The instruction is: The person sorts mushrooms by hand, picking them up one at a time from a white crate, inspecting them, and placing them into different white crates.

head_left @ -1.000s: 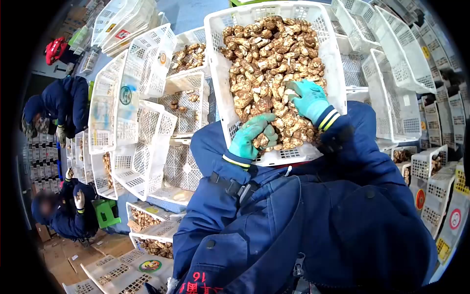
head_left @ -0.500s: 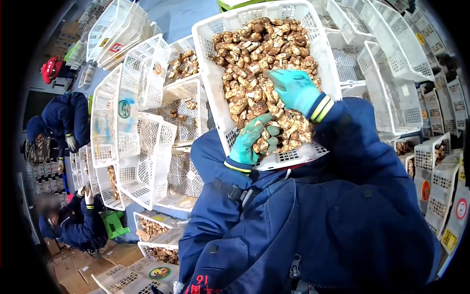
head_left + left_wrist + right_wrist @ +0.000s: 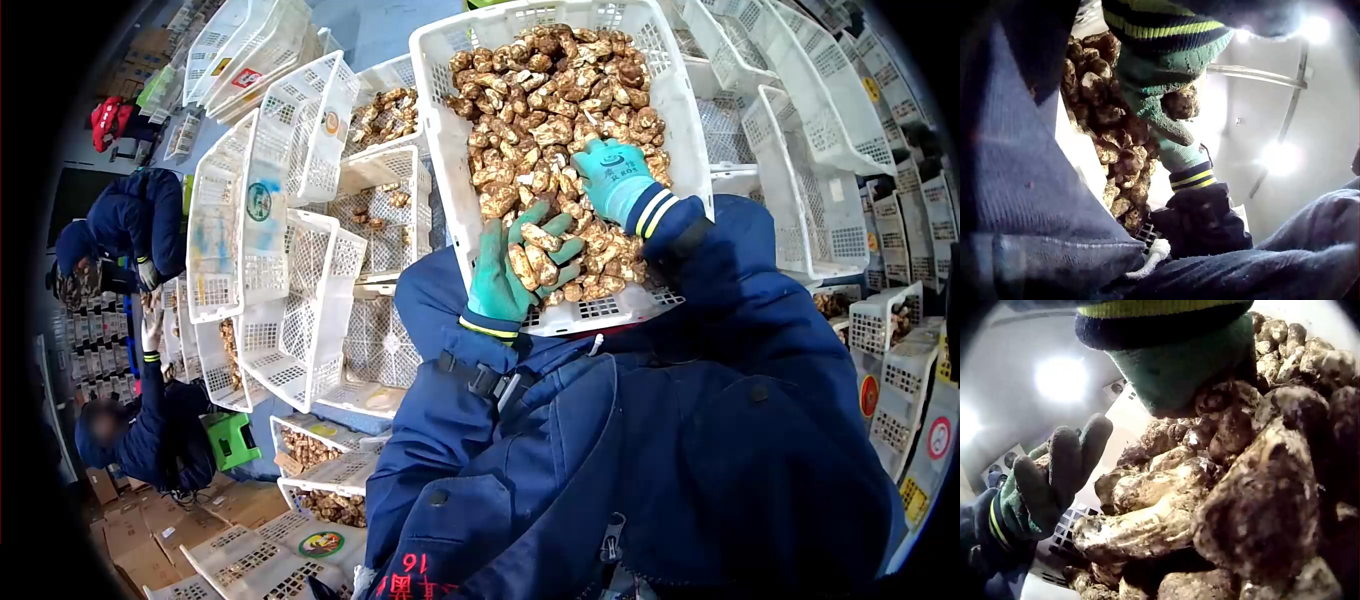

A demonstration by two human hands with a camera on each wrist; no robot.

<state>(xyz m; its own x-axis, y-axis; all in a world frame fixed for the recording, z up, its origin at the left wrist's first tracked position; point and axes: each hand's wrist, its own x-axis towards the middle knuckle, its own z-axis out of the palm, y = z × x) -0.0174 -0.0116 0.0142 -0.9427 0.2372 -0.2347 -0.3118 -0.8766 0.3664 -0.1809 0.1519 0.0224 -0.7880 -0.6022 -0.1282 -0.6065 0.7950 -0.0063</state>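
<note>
A white plastic crate (image 3: 445,150) full of brown-and-cream mushrooms (image 3: 545,95) rests on the person's lap. The left hand (image 3: 497,275), in a green glove, is palm up over the crate's near end and holds a few mushrooms (image 3: 535,255), its fingers bent up around them. Further in, the gloved right hand (image 3: 615,178) reaches down onto the pile, back of the hand upward. Its fingertips are hidden among the mushrooms, and I cannot tell whether they grip one. In the right wrist view, a long pale mushroom (image 3: 1154,519) lies close below that glove.
White crates (image 3: 295,310) are stacked on the left, some with mushrooms (image 3: 385,115) inside. More crates (image 3: 810,200) stand at the right. Two people (image 3: 135,220) in dark blue work at the far left, near a green stool (image 3: 232,440).
The left hand has turned palm up and its fingers have spread, showing the mushrooms in it. The right hand went up and left over the pile, then came back right.
</note>
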